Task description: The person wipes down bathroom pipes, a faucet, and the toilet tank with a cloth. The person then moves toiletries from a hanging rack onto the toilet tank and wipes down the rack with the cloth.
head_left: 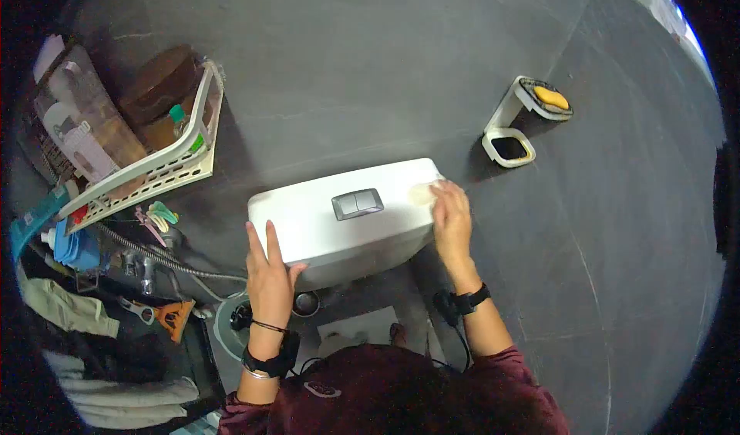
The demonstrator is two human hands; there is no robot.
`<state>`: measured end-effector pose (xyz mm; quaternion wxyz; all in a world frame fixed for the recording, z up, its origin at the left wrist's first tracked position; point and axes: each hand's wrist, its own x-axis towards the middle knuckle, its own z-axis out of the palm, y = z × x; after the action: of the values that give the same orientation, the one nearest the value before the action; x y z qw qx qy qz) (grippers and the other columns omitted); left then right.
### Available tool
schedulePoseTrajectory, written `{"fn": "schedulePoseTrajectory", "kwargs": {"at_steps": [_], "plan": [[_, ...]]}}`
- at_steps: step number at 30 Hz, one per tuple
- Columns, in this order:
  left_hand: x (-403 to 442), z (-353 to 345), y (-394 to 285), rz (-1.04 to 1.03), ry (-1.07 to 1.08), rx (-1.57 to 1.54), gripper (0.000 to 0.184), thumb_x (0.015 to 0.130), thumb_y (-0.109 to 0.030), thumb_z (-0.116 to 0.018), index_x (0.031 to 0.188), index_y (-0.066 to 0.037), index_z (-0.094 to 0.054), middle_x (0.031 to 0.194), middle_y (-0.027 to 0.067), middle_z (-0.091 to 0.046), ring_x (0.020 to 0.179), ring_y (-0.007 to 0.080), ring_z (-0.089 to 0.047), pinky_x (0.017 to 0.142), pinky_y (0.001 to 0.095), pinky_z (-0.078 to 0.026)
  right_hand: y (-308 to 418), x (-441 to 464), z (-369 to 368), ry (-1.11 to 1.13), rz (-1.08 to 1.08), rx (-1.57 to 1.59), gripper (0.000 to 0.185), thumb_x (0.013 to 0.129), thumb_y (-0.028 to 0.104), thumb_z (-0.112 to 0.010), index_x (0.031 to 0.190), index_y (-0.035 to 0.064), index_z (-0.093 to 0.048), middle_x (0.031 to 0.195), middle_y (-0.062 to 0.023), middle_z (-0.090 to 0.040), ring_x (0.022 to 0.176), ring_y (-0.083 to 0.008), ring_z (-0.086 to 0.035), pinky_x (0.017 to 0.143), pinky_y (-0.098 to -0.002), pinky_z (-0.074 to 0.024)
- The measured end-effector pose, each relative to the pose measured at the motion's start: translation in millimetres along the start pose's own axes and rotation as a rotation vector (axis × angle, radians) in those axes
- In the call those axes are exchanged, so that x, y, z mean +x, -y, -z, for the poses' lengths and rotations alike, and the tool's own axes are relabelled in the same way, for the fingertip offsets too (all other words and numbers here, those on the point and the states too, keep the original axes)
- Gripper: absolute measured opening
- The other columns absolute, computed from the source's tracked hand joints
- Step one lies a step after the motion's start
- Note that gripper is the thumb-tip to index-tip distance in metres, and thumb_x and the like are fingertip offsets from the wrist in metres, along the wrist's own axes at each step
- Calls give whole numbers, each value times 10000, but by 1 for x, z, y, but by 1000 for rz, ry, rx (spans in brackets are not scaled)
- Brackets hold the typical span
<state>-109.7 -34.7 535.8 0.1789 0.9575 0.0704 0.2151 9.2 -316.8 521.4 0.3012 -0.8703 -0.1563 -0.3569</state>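
A white toilet tank (308, 219) stands against the grey wall, with a grey two-part flush button (358, 204) on its lid. My left hand (270, 273) rests on the tank's front left corner, fingers spread and nothing in them. At the right end of the lid, my right hand (452, 218) has its fingers bent over the corner. Just left of those fingertips lies a pale, cream-coloured patch or thin piece (422, 194); whether the fingers hold it is not clear.
A white corner shelf (162, 174) at left holds bottles and a brown round container (160, 80). Below it hang a hose, taps and a blue bottle (77, 246). A wall holder (505, 115) with yellow soap (550, 98) is at right. A bucket (225, 331) stands below.
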Motion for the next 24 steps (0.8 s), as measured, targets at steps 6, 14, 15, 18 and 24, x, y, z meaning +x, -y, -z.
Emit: {"fn": "schedulePoseTrajectory", "kwargs": {"at_steps": [6, 14, 15, 18, 24], "plan": [[6, -6, -29, 134, 17, 234, 1026, 538, -290, -803, 1408, -153, -275, 1407, 280, -240, 1045, 448, -462, 869, 455, -436, 11, 23, -17, 196, 51, -323, 294, 794, 78, -494, 1054, -5, -604, 1161, -176, -549, 1156, -348, -467, 987, -475, -340], [34, -11, -60, 121, 221, 405, 1202, 426, -475, -832, 1429, -255, -208, 1460, 211, -186, 1313, 503, -138, 959, 694, -217, 38, 31, -51, 239, 388, 121, 365, 782, 78, -562, 1135, -13, -543, 1172, -180, -529, 1175, -328, -447, 1014, -468, -325], [39, -11, -63, 98, 268, 389, 1224, 416, -498, -831, 1433, -261, -192, 1467, 204, -172, 1326, 492, -110, 958, 706, -198, 36, 33, -50, 246, 407, 147, 365, 782, 78, -562, 1135, -13, -543, 1172, -180, -529, 1175, -328, -447, 1014, -468, -325], [46, -11, -69, 83, 312, 344, 1236, 397, -467, -851, 1430, -291, -195, 1485, 171, -148, 1362, 415, -86, 975, 712, -148, 35, 36, -43, 313, 410, 180, 348, 821, 100, -532, 1150, -13, -532, 1199, -181, -509, 1183, -326, -432, 1023, -457, -317], [43, -14, -67, 70, 229, 309, 1221, 344, -434, -867, 1406, -299, -279, 1479, 124, -208, 1371, 354, -133, 1003, 682, -141, 42, 37, -41, 412, 355, 146, 367, 840, 110, -496, 1187, -9, -512, 1235, -192, -488, 1227, -321, -391, 1051, -456, -269]]}}
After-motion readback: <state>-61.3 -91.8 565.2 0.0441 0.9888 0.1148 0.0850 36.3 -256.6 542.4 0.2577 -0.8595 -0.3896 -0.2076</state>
